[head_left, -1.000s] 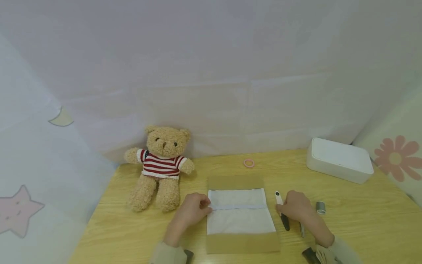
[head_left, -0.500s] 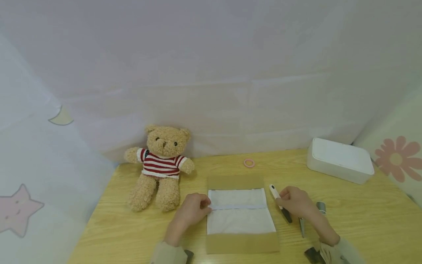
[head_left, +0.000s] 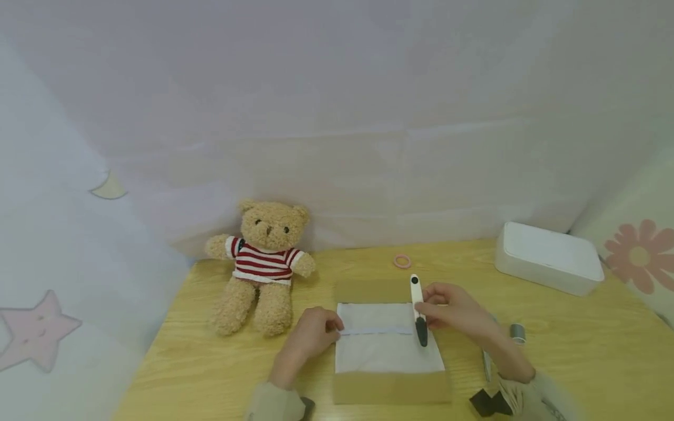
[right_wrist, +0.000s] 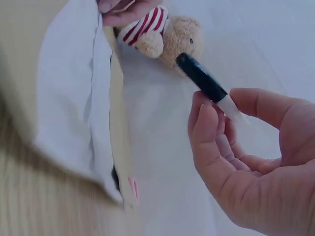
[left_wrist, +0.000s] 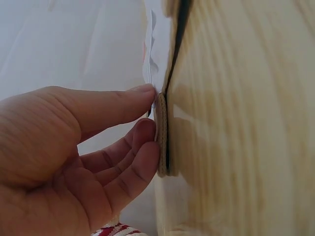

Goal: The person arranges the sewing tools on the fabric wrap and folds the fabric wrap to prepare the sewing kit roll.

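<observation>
Change since a second ago: the right hand (head_left: 455, 310) has brought a black-and-white tool (right_wrist: 210, 87) in from beside the brown board (head_left: 392, 387). In the head view it now shows against the right part of the white cloth (head_left: 384, 352), near the end of the pale strip (head_left: 376, 330). It looks lifted; no contact with the cloth made out. Tool pinched between thumb and fingertips, black end toward the person.

Left hand (head_left: 314, 332) keeps its place at the cloth's left edge, thumb and fingers close together; cannot tell whether they pinch or merely touch.

My reading: tool and cloth are now within one working spot, left hand steadying. Slim metal piece (head_left: 487, 365) and grey spool (head_left: 518, 332) lie untouched by the fingers.
</observation>
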`<state>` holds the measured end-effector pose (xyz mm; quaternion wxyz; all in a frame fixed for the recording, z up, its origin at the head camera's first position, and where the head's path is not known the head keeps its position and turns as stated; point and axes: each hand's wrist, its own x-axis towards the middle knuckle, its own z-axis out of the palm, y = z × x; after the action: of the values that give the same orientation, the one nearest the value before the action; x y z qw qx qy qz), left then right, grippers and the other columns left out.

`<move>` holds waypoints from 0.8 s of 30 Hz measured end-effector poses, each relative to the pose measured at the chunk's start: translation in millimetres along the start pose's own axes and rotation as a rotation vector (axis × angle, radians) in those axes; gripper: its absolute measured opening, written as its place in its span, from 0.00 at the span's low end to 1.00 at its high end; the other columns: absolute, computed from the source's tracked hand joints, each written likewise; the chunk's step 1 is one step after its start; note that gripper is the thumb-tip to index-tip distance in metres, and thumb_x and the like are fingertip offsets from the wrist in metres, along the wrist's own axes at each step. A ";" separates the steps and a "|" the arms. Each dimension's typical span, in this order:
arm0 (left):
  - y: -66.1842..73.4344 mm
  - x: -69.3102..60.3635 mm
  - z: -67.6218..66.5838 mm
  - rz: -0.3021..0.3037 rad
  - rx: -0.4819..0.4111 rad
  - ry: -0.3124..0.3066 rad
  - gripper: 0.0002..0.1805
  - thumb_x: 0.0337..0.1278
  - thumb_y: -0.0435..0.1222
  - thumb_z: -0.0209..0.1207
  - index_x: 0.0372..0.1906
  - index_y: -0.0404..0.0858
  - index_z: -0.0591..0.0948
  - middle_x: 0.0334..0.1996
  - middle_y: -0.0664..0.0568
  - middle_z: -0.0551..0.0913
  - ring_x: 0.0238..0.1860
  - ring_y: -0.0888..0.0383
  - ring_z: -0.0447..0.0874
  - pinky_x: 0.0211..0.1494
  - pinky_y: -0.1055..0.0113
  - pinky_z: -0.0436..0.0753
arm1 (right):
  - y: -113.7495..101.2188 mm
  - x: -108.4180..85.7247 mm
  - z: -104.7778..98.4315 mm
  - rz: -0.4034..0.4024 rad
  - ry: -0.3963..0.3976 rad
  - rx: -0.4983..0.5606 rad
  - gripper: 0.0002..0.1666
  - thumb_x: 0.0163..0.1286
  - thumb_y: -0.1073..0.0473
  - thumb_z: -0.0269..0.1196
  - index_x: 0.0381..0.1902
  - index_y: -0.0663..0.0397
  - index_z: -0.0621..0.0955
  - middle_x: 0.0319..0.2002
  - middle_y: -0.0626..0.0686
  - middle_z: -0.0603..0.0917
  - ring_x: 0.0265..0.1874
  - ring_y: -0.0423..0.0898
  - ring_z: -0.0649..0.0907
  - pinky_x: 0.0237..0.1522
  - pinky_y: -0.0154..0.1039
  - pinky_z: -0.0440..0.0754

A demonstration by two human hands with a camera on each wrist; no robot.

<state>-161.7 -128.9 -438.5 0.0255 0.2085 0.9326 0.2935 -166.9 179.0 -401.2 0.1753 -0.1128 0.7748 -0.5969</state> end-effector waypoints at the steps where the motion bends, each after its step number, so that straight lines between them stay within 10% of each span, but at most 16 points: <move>1: 0.1 0.2 0.5 0.005 -0.003 0.003 0.04 0.46 0.26 0.65 0.28 0.37 0.84 0.24 0.54 0.77 0.29 0.59 0.72 0.35 0.65 0.72 | -2.0 3.8 3.5 -0.010 -0.021 0.016 0.19 0.67 0.56 0.63 0.44 0.68 0.73 0.31 0.53 0.80 0.30 0.46 0.80 0.36 0.43 0.83; 24: 0.6 10.6 -1.1 0.019 -0.025 -0.045 0.05 0.40 0.25 0.67 0.26 0.35 0.84 0.21 0.54 0.76 0.25 0.65 0.68 0.31 0.70 0.71 | -7.2 83.2 68.8 0.020 -0.065 0.221 0.18 0.64 0.70 0.59 0.49 0.73 0.69 0.34 0.57 0.82 0.29 0.47 0.83 0.37 0.44 0.84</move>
<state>-171.3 -124.8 -436.5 0.0465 0.2235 0.9260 0.3008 -215.1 84.3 -421.2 0.2176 -0.1043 0.6993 -0.6729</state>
